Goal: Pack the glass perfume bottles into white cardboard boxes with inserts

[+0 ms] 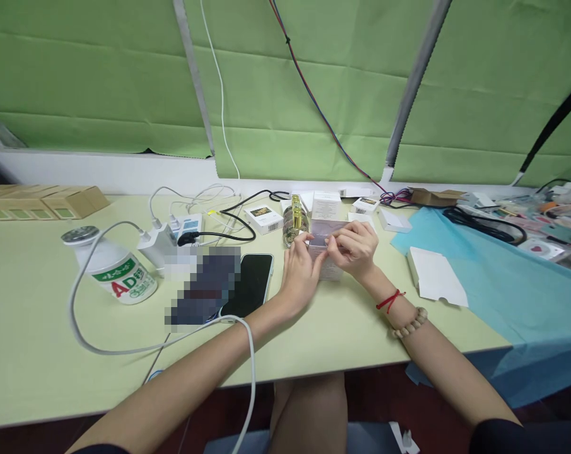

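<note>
In the head view, a row of pale pinkish-white boxes [326, 205] with fine print stands in front of me, running toward the near side. My left hand [300, 270] is closed along the left side of the near box [331, 272], its thumb pointing to the right. Over that box's right edge, my right hand [354, 250] has its thumb and fingertips pinched together; whatever lies between them is too small to make out. Glass bottles [293, 222] with gold caps stand just left of the boxes. Both hands partly cover the boxes.
A phone [250, 284] lies left of my forearm, beside a white bottle [122, 268] and a charger [159, 247]. A white cable [171, 343] loops over my left arm. Small white boxes [265, 217] are behind. An open white carton [436, 275] and blue sheet [493, 290] lie right.
</note>
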Tool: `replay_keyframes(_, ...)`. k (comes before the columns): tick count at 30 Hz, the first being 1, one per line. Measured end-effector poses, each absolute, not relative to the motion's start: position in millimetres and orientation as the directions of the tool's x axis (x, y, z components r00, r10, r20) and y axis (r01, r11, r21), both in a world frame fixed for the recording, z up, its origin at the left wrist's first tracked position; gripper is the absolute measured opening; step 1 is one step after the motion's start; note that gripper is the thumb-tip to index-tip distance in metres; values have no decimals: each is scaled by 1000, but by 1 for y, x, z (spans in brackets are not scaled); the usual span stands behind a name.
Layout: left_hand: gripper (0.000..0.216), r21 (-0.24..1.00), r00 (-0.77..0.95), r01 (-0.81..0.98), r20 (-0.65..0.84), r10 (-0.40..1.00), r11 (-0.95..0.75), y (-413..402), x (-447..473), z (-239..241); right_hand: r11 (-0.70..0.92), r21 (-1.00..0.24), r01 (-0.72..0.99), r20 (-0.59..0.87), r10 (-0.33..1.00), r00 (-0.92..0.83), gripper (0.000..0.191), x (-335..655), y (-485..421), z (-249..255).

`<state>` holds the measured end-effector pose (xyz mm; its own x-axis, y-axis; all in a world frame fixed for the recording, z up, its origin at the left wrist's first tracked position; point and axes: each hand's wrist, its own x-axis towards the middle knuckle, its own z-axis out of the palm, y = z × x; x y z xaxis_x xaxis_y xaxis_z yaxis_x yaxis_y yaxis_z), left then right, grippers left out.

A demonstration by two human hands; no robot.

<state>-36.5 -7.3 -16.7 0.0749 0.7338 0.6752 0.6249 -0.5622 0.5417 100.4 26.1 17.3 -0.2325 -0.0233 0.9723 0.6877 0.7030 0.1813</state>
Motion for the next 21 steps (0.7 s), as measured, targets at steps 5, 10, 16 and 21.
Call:
replay_keyframes(5,31,587,31,595,667,745,-550,-5,-38,-14,734,90,673,969,92,-230,21,100,28,16)
replay_keyframes(10,32,641,-41,530,673,739,-555,2,-47,-7,730,42,682,962,154,-224,16,100,34,11)
replay_keyframes(16,39,601,9,496,718,696,-626,14,-63,6,712,-62,700,950,258,-178,19,102,44,2)
replay_keyframes(21,40,565,205,423,702,682,-709,23,-73,12,754,-148,639,938,313,-151,18,104,47,-1)
